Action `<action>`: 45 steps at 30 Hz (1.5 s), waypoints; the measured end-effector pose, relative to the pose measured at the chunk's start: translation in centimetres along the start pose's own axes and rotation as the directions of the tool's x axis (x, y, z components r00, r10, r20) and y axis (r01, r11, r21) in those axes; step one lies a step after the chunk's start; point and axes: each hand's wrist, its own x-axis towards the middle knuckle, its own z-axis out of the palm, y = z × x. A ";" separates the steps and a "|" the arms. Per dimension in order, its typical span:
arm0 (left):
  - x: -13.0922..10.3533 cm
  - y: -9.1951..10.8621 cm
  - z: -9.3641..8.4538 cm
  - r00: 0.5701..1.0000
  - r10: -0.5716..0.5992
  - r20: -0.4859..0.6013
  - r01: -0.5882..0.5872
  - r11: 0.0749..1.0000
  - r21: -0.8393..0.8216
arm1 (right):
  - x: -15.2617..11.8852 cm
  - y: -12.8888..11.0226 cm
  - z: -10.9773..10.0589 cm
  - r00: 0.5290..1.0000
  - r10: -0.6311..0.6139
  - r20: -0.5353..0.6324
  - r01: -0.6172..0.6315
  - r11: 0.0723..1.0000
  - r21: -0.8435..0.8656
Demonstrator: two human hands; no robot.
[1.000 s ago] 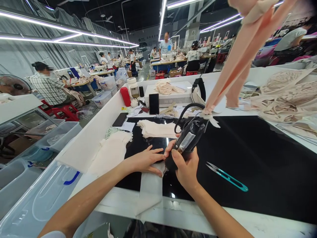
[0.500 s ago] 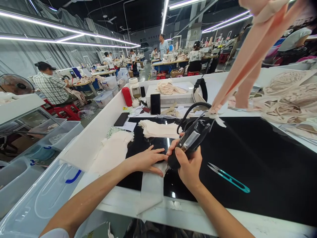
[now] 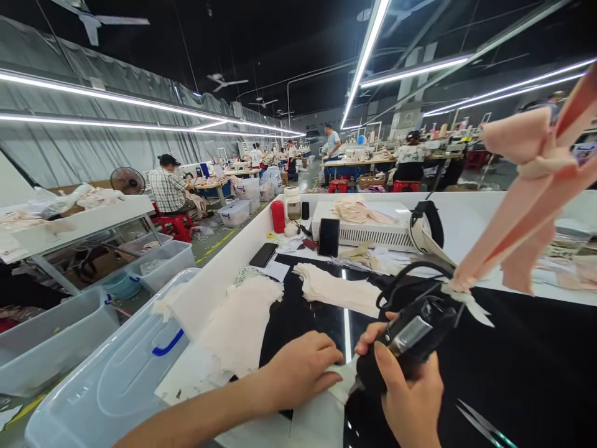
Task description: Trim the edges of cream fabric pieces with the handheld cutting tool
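My right hand (image 3: pixel 413 392) is wrapped round a black corded hand-held electric cutter (image 3: pixel 410 336), whose rounded lower end is down at the fabric's edge. A knotted pink cloth strip (image 3: pixel 499 242) rises from the cutter's cord end. My left hand (image 3: pixel 303 370) has its fingers bent together and the thumb below them, gripping a white fabric piece (image 3: pixel 347 376) just left of the cutter. The fabric's lower part hangs toward the table's near edge. Where the cutter meets the cloth is hidden. Small thread snips (image 3: pixel 482 423) lie right of my right hand.
A stack of cream fabric pieces (image 3: pixel 338 286) and a larger cream pile (image 3: pixel 242 320) lie on the black surface (image 3: pixel 522 348) and beside it. Behind stand phones (image 3: pixel 329 238), a white box machine (image 3: pixel 373 233) and a red bottle (image 3: pixel 277 216). Plastic bins (image 3: pixel 60 336) are left.
The view has tilted up and swung left. My left fingers, spread flat on the fabric before, are now bent together on it. My right hand still holds the cutter beside them.
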 end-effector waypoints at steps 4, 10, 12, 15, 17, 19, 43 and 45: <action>-2.8 2.0 1.6 0.998 -0.056 0.030 0.049 0.980 0.191 | -0.5 -0.3 -0.3 1.000 -0.010 0.005 0.010 0.999 -0.043; -3.7 1.8 2.0 1.000 -0.015 0.020 0.009 0.969 0.247 | -1.0 -0.8 -0.8 0.999 -0.025 0.021 0.026 0.998 -0.058; -3.6 1.3 1.7 0.999 0.033 0.005 -0.033 0.976 0.213 | -1.2 -1.1 -0.7 0.999 -0.031 0.023 0.032 0.999 -0.042; -3.5 0.4 1.4 0.995 0.100 -0.004 -0.098 0.982 0.160 | -1.4 -1.5 -0.5 0.999 -0.034 0.033 0.035 0.999 -0.036; -3.6 -0.3 1.4 0.992 0.126 0.015 -0.127 0.983 0.133 | -1.4 -1.7 -0.3 0.999 -0.034 0.038 0.036 0.999 -0.034; -3.6 -0.8 1.3 0.989 0.144 0.039 -0.147 0.983 0.108 | -1.3 -2.0 -0.3 0.999 -0.026 0.031 0.026 0.999 -0.020; -3.6 -2.3 -1.5 0.995 0.023 -0.100 -0.023 1.000 0.005 | -0.3 -2.6 -0.9 0.994 -0.096 0.052 0.091 0.991 0.097; -3.4 -2.3 -1.5 0.993 0.023 -0.117 -0.023 1.000 0.007 | -0.3 -2.6 -0.9 0.994 -0.096 0.060 0.090 0.991 0.104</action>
